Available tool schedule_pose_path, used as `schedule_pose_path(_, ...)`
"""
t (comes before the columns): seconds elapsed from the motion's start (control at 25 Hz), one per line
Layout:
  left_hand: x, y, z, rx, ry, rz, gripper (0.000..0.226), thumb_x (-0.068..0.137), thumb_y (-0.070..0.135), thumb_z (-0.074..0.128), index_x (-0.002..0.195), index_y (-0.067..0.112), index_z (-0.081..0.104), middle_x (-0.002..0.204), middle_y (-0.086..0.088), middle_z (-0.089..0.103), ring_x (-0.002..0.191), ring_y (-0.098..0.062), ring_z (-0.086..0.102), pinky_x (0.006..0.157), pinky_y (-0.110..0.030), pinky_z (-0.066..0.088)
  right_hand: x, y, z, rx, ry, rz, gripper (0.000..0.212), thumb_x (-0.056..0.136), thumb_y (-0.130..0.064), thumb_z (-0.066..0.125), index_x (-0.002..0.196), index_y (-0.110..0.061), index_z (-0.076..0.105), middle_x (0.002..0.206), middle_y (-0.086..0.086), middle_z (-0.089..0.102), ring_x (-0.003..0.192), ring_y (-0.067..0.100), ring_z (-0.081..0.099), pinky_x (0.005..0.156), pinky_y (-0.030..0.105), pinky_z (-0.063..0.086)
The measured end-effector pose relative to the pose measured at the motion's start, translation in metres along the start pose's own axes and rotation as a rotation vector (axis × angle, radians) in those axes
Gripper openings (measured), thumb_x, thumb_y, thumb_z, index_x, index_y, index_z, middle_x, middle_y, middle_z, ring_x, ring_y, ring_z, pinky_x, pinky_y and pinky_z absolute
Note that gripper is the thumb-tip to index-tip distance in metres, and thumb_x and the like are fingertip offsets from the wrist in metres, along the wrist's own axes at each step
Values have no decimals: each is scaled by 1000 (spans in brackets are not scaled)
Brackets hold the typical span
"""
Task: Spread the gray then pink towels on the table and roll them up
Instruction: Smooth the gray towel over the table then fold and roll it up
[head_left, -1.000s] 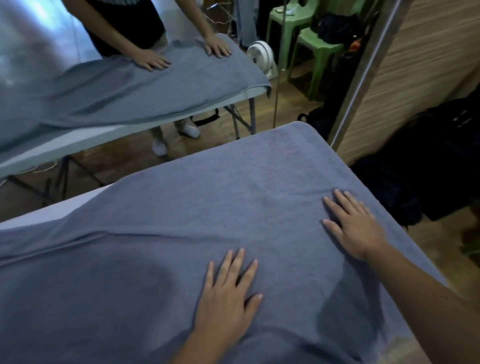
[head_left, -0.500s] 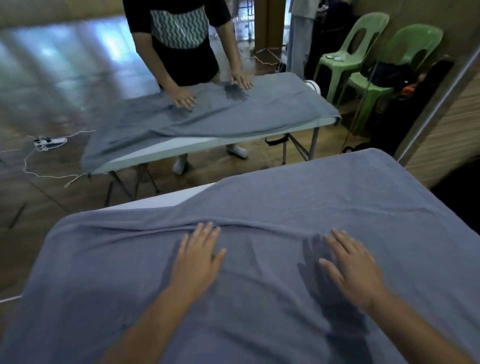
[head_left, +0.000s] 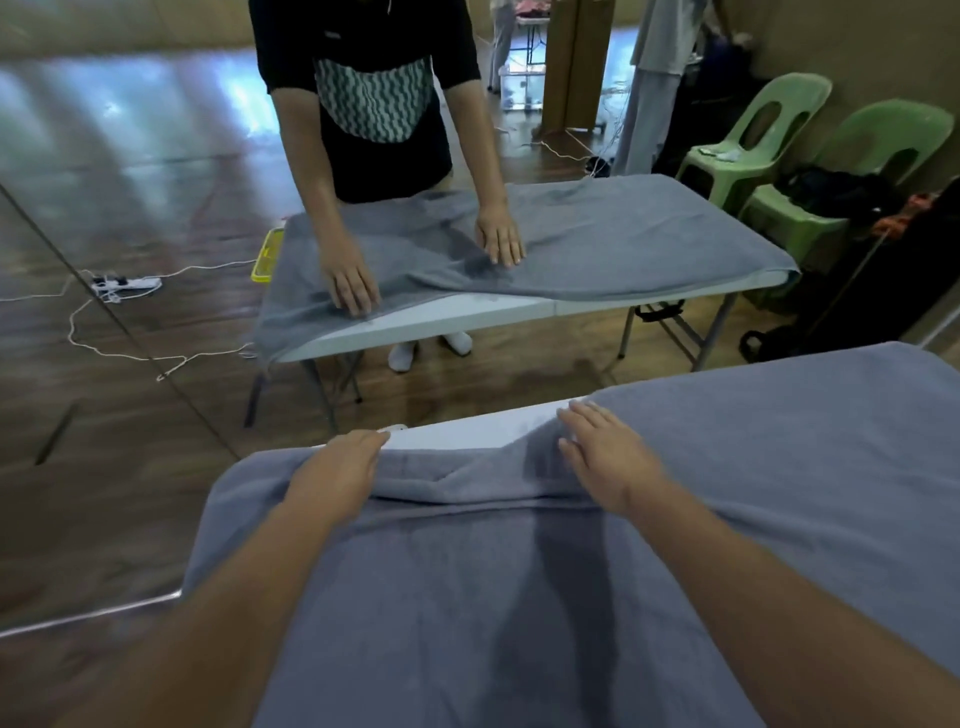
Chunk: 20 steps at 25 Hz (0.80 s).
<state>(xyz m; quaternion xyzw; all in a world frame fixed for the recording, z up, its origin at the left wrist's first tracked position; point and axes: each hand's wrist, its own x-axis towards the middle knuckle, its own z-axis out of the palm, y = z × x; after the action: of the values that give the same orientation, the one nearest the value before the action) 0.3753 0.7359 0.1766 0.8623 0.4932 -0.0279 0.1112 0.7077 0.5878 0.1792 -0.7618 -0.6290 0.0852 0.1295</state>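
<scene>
Shifted toward 12 o'clock since half a second ago: left hand (head_left: 337, 467) and right hand (head_left: 605, 457), now at the far hem of the gray towel (head_left: 753, 467) rather than mid-cloth, with the fold ridge carried along.

Item: gray towel. Plain blue-gray terry, unpatterned. Covers the table (head_left: 457, 434) from 6 o'clock up to the hands and drapes over the 9 and 3 o'clock sides. Bunches into a low doubled fold running 9 to 3 under both palms. Leaves a white wedge of tabletop bare at 12 o'clock between the hands. Carries dark arm shadows down the middle.

Left hand: rests palm-down on the fold at 11 o'clock, fingers pressed together, tips at the hem. Right hand: lies flat at 1 o'clock, fingers straight and slightly spread, tips at the hem.

Beyond, at 12 o'clock: second table (head_left: 467, 317) under a second gray towel (head_left: 623, 244); another person (head_left: 374, 130) with two flat hands on it. Black top with wavy gray-white panel; small pale mark near the shoulder, too blurred to read.

Green chairs (head_left: 769, 135) at 2 o'clock. Yellow tray (head_left: 267, 254) at the second table's 9 o'clock end. White power strip (head_left: 127, 283) with cords at 10 o'clock.
</scene>
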Motion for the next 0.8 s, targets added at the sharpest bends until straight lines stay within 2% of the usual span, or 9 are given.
schedule_pose_path(0.08, 3, -3, 4, 93, 61, 36, 37, 101, 26, 44, 137, 30, 50, 131, -1, 54, 116, -23, 49, 89, -42, 47, 19, 2, 11, -61, -30, 29, 52, 103, -36, 38, 151, -18, 32, 161, 4, 25, 148, 23, 20, 119, 38, 21)
schedule_pose_path(0.2, 4, -13, 21, 70, 231, 50, 14, 97, 32, 56, 107, 31, 65, 103, 3, 58, 95, -20, 51, 69, -38, 47, 23, 15, 27, -78, -95, 143, 60, 101, -42, 40, 155, -23, 20, 165, 1, 11, 148, 24, 17, 118, 41, 24)
schedule_pose_path(0.28, 14, -21, 23, -51, 328, 0, 6, 94, 32, 59, 92, 30, 64, 90, 5, 54, 86, -19, 50, 64, -36, 44, 23, 27, 34, -72, -100, 187, 67, 100, -47, 41, 156, -26, 13, 165, -3, 6, 148, 24, 17, 118, 42, 25)
schedule_pose_path(0.36, 29, -32, 19, -200, 375, -116, 8, 94, 32, 57, 90, 28, 62, 89, 3, 53, 82, -19, 52, 64, -36, 43, 33, 37, 37, -50, -87, 181, 69, 99, -49, 42, 156, -25, 11, 165, -3, 6, 149, 23, 15, 120, 41, 22)
schedule_pose_path(0.48, 42, -34, 12, -275, 455, -250, 8, 96, 30, 55, 98, 26, 62, 98, -3, 57, 90, -24, 55, 70, -37, 43, 54, 41, 34, -78, -91, 168, 67, 100, -48, 41, 156, -20, 17, 165, 3, 11, 150, 24, 13, 122, 40, 15)
schedule_pose_path(0.56, 32, -11, 17, -180, 481, -200, 21, 96, 30, 55, 116, 24, 61, 117, -4, 60, 109, -26, 52, 87, -44, 44, 52, 28, 28, -99, -66, 167, 66, 100, -49, 37, 155, -18, 18, 165, 6, 12, 150, 23, 10, 122, 41, 12)
schedule_pose_path(0.6, 21, 7, 22, -146, 457, -116, 30, 96, 33, 54, 125, 26, 58, 127, -3, 58, 120, -25, 49, 98, -48, 40, 44, 19, 24, -107, -41, 154, 67, 100, -50, 35, 155, -18, 17, 165, 6, 11, 151, 23, 7, 123, 42, 9)
schedule_pose_path(0.68, -10, 42, 37, -103, 326, 59, 46, 97, 46, 46, 140, 31, 48, 148, 1, 47, 139, -21, 36, 116, -53, 25, 14, -11, 24, -106, -4, 73, 68, 99, -55, 28, 156, -19, 15, 165, 4, 6, 151, 20, 2, 123, 42, 6)
schedule_pose_path(0.8, -52, 70, 67, -22, 154, 156, 62, 97, 64, 26, 154, 39, 25, 165, 8, 15, 152, -16, 4, 121, -55, 6, -52, -58, 43, -86, -40, -37, 70, 98, -60, 22, 156, -24, 10, 163, -2, -2, 151, 16, -4, 123, 42, 3)
